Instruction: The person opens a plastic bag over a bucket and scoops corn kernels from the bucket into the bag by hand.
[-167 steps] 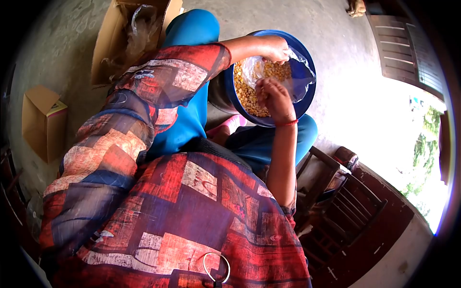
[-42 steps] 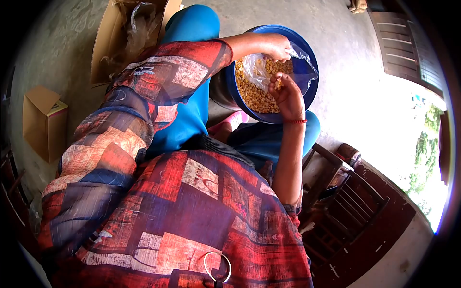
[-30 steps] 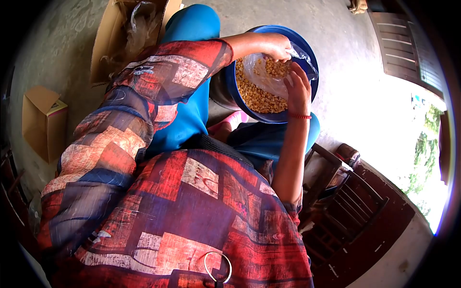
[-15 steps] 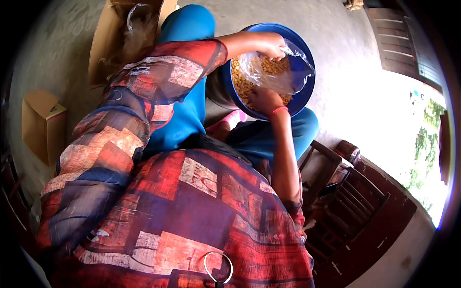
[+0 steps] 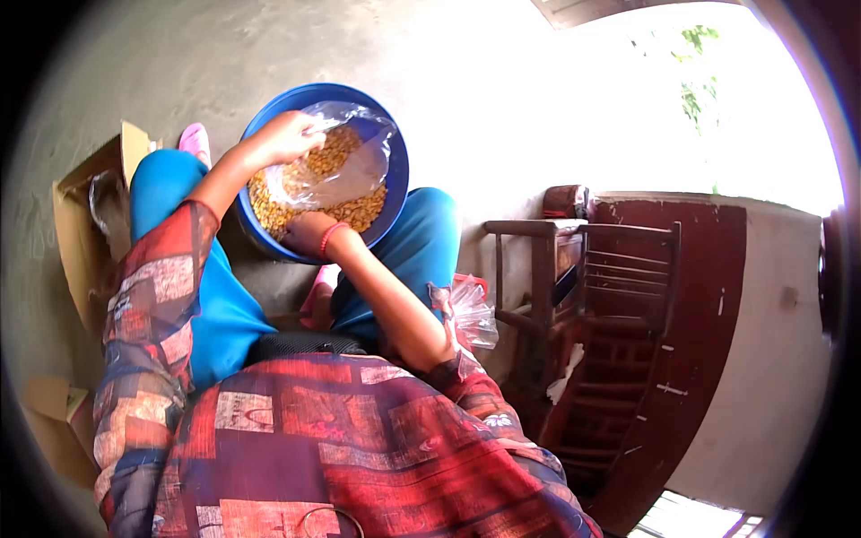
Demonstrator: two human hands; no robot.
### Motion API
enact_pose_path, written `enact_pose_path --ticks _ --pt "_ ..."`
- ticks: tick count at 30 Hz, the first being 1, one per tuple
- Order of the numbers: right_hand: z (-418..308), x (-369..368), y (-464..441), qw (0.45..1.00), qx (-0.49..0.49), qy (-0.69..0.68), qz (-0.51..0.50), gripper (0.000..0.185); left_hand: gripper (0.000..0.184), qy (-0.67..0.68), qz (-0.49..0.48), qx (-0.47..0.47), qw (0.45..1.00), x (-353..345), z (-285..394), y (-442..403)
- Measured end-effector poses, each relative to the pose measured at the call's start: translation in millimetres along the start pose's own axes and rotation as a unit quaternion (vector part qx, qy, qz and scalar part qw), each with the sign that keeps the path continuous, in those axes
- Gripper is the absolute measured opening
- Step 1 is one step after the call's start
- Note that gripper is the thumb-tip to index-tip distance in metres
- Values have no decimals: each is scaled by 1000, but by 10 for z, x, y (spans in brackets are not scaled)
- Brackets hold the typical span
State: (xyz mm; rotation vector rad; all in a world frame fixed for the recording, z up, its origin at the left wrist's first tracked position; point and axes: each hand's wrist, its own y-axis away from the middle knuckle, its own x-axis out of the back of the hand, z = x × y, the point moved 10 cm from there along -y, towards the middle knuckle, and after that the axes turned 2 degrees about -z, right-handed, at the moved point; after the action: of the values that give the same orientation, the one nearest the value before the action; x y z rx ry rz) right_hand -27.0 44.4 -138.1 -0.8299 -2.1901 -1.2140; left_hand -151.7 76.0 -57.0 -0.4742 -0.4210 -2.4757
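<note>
Blue round tub (image 5: 401,170): left hand (image 5: 291,136) pinches clear plastic bag (image 5: 348,177); right hand (image 5: 309,233) touches small yellow kernels (image 5: 360,212) at near side, finger spread unclear.

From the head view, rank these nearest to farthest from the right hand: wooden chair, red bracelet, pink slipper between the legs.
From the right hand:
1. Red bracelet, on its wrist
2. Pink slipper, between the legs
3. Wooden chair, far right

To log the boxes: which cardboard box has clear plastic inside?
The upper box, beside the left knee: clear plastic shows inside. The lower box, at the picture's edge, shows none.
</note>
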Motion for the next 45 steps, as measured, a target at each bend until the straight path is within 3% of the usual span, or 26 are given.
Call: enact_pose_path --ticks 21,28,30,31,33,34,35,38,39,41,43,45 --pt "138 -54 -160 998 -31 -21 41 40 20 -1 2 36 999 36 39 103" --pt "201 -83 -254 998 36 -14 50 38 19 -137 114 -58 982 244 8 194" --pt "236 96 -142 988 29 -134 77 37 19 -144 121 -81 979 252 79 245" --pt "200 177 -80 988 34 -127 84 37 19 -149 121 -84 978 250 101 272" --pt "259 293 95 931 -59 -358 48 35 20 -164 132 -86 974 253 133 299" --pt "152 304 162 874 -59 -482 -28 26 21 -170 138 -91 972 259 167 323" --pt "150 402 142 877 -53 -477 -20 26 21 -181 148 -101 967 260 173 334" --pt "381 655 84 719 -51 -689 68 18 20 -221 146 -72 962 220 171 351" --pt "363 757 95 723 -44 -686 77 18 20 -227 143 -56 962 199 160 369" --pt "655 903 233 642 -122 -713 256 16 20 -239 153 -79 956 165 127 384" --pt "850 903 100 609 -59 -743 272 38 18 -268 136 -54 952 142 150 403" --pt "882 1036 227 803 -98 -478 341 53 18 -255 144 -55 954 152 242 469"
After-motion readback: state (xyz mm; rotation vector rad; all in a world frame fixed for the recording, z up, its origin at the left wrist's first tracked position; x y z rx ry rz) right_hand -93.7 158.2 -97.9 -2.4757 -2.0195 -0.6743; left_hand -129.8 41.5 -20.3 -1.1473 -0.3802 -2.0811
